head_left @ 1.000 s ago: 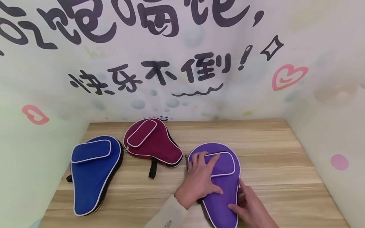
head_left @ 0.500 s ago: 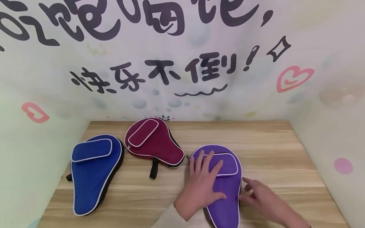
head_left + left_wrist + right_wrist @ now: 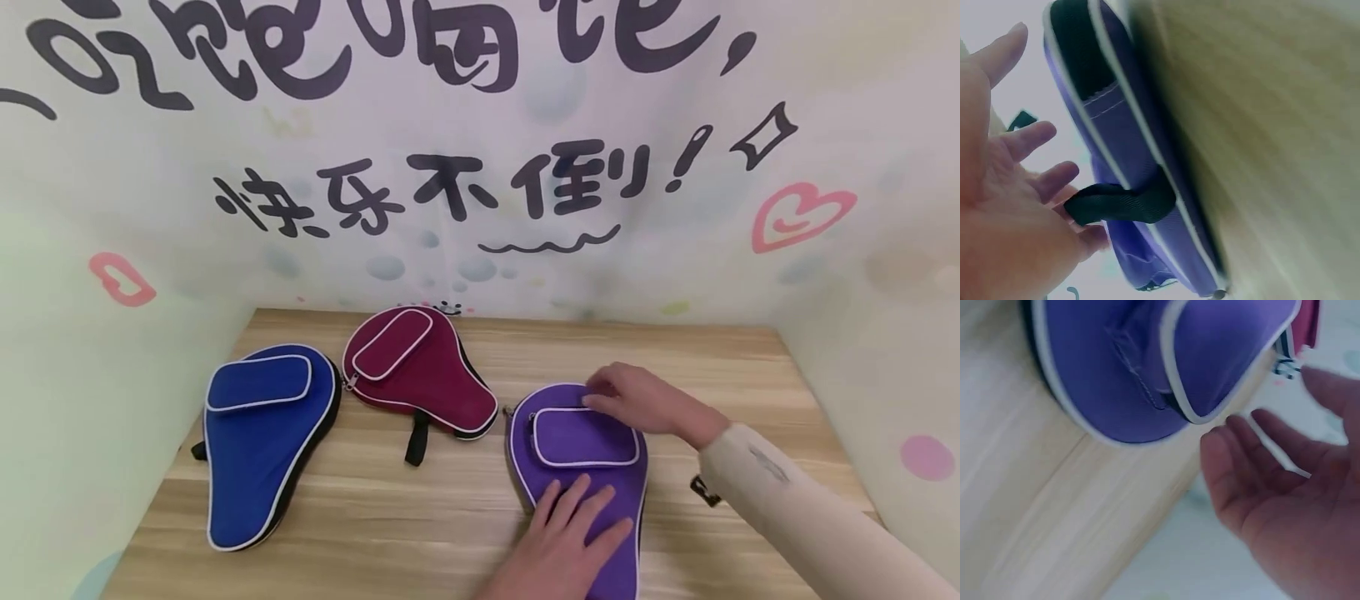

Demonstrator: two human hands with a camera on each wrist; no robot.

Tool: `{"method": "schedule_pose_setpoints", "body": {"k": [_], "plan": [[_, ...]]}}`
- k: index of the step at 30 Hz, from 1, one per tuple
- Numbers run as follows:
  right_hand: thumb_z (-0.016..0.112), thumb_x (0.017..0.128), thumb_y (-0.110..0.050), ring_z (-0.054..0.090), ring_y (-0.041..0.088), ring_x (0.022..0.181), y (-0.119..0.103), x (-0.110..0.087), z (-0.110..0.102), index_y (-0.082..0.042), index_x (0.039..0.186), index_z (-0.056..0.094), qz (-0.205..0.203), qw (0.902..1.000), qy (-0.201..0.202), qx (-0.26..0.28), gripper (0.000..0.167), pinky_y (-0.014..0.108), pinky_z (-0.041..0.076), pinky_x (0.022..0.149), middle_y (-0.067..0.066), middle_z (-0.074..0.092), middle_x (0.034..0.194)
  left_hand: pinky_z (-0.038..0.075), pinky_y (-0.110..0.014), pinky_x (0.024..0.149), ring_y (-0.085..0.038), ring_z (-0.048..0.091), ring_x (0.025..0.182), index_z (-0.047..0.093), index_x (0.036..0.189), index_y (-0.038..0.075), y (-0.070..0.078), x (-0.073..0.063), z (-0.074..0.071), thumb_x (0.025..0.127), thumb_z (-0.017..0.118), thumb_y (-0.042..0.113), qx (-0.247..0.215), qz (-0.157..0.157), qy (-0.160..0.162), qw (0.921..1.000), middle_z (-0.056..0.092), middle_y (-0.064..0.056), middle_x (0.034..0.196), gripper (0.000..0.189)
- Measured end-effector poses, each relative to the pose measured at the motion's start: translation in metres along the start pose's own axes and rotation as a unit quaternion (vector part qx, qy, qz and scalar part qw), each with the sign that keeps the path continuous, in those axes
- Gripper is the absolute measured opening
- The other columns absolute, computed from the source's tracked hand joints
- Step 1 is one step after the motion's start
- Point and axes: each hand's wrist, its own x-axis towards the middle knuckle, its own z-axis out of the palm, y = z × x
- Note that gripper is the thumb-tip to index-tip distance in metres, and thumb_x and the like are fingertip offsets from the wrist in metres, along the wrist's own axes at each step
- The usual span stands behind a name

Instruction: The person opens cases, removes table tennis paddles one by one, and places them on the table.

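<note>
A purple table-tennis bat case (image 3: 585,437) with white piping and a front pocket lies on the wooden table, its narrow end towards me. My left hand (image 3: 566,542) is spread over the lower part of it; in the left wrist view, a black strap loop (image 3: 1122,203) on the case's side is close to the fingers. At the wide end, my right hand (image 3: 637,400) hovers by the pocket's top edge. The right wrist view shows that hand (image 3: 1285,487) with bent fingers and nothing in them, apart from the case (image 3: 1104,375).
A blue bat case (image 3: 258,450) lies at the left and a dark red one (image 3: 423,367) at the back middle. A small black item (image 3: 705,490) is beside the right sleeve. Printed walls (image 3: 480,283) enclose the table (image 3: 375,517) at the back and sides.
My right hand has left the case's right side and moved up to the pocket's top edge. My left hand has slid from the pocket down to the lower part. The head view has shifted slightly.
</note>
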Motion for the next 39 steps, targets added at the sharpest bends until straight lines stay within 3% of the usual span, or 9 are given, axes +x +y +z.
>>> {"method": "schedule_pose_setpoints", "body": {"k": [4,8,14,19,25,31,35,39], "plan": [[0.06,0.102,-0.033,0.068,0.028,0.108,-0.004,0.034,0.011,0.004,0.123,0.068,-0.028,0.9989,-0.037,-0.011,0.043,0.048,0.055,0.094,0.015,0.072,0.116,0.041,-0.053,0.116,-0.03,0.031,0.154,0.038,0.156,0.032,-0.004,-0.004,0.009,0.092,0.039,0.082,0.013,0.0,0.007,0.9999,0.03,-0.003,0.166,0.082],[0.055,0.104,-0.037,0.063,0.033,0.121,-0.012,0.058,0.022,0.002,0.127,0.067,-0.024,0.9963,-0.081,-0.015,0.047,0.051,0.051,0.104,0.018,0.068,0.127,0.041,-0.053,0.116,-0.031,0.032,0.154,0.04,0.155,0.035,-0.009,-0.005,0.014,0.091,0.041,0.082,0.026,0.0,0.019,0.9995,0.031,-0.003,0.166,0.079],[0.053,0.104,-0.042,0.062,0.031,0.127,-0.024,0.08,0.035,-0.008,0.128,0.069,0.004,0.9905,-0.133,-0.034,0.045,0.05,0.048,0.108,0.012,0.067,0.132,0.038,-0.055,0.119,-0.031,0.027,0.156,0.037,0.155,0.044,-0.015,-0.004,0.013,0.088,0.044,0.084,0.011,-0.011,-0.013,0.9998,0.026,0.0,0.168,0.079],[0.056,0.102,-0.038,0.063,0.027,0.127,-0.033,0.091,0.038,-0.013,0.129,0.07,0.006,0.9834,-0.175,-0.046,0.039,0.047,0.05,0.108,0.006,0.068,0.132,0.039,-0.053,0.118,-0.031,0.032,0.154,0.041,0.153,0.046,-0.018,-0.004,0.014,0.09,0.045,0.082,0.013,-0.015,-0.015,0.9997,0.029,0.003,0.168,0.072],[0.053,0.096,-0.065,0.06,0.026,0.126,-0.043,0.096,0.038,-0.02,0.126,0.071,0.052,0.9708,-0.219,-0.082,0.057,0.048,0.048,0.107,0.005,0.063,0.134,0.042,-0.054,0.115,-0.032,0.036,0.152,0.045,0.15,0.049,-0.01,-0.002,0.013,0.086,0.048,0.084,0.035,-0.024,-0.016,0.999,0.032,0.006,0.166,0.073],[0.049,0.093,-0.074,0.054,0.035,0.128,-0.049,0.093,0.039,-0.022,0.132,0.07,0.059,0.9603,-0.231,-0.144,0.069,0.057,0.043,0.106,0.01,0.057,0.14,0.042,-0.052,0.115,-0.03,0.04,0.149,0.05,0.145,0.052,0.004,0.002,0.013,0.088,0.04,0.085,0.088,-0.028,0.008,0.9957,0.04,0.01,0.162,0.066],[0.055,0.092,-0.069,0.055,0.031,0.12,-0.049,0.093,0.041,-0.025,0.123,0.075,0.059,0.9624,-0.227,-0.138,0.057,0.054,0.045,0.103,0.007,0.06,0.131,0.04,-0.052,0.116,-0.029,0.041,0.148,0.052,0.142,0.053,0.007,0.004,0.012,0.089,0.04,0.084,0.102,-0.028,0.007,0.9944,0.041,0.011,0.161,0.062],[0.061,0.094,-0.048,0.058,0.02,0.1,-0.045,0.095,0.043,-0.022,0.098,0.078,0.024,0.972,-0.213,-0.097,0.032,0.038,0.049,0.09,0.002,0.063,0.114,0.039,-0.052,0.116,-0.029,0.04,0.149,0.051,0.142,0.056,0.006,0.005,0.011,0.088,0.042,0.084,0.101,-0.027,-0.001,0.9945,0.04,0.013,0.161,0.062]]}}
